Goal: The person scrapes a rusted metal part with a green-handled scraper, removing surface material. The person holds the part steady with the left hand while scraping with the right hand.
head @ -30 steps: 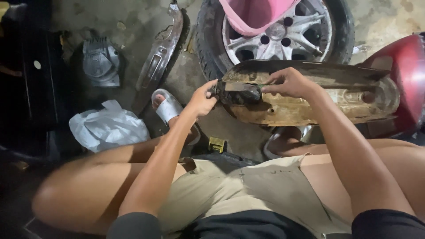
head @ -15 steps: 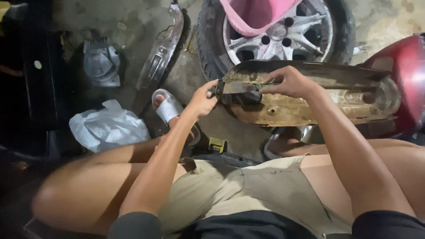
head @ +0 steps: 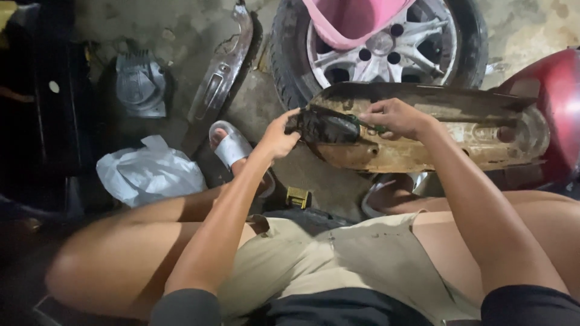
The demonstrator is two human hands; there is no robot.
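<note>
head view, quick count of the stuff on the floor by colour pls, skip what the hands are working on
pink: 1, tub
white: 1, plastic bag
silver: 3, wheel rim, trim strip, sandal
yellow: 1, small block
total: 6

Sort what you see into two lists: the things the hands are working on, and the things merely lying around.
In hand:
left hand on the black grimy part
right hand holding a thin green-handled tool
long rusty, muddy cover under both

Lying about:
tyre with alloy wheel
pink tub
white plastic bag
chrome trim strip
small yellow block
</note>
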